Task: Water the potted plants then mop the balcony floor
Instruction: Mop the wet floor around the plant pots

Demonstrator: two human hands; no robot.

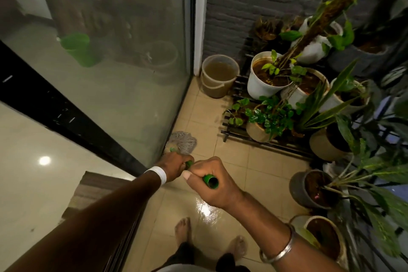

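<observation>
I hold a mop by its green handle (210, 180), seen end-on. My right hand (215, 183) grips the top end, and my left hand (176, 166) grips it lower down. The grey string mop head (183, 140) rests on the beige tiled balcony floor (238, 161), close to the glass door's bottom edge. Several potted plants stand along the right side, among them a white pot (257, 86) with wet brown soil and a small leafy plant (270, 117) in a tan pot.
A translucent bucket (217, 77) of murky water stands in the far corner by the grey brick wall. A black slatted rack (242, 133) carries pots. The glass door (110, 62) runs along the left. A wet shiny patch (207, 211) lies before my bare feet.
</observation>
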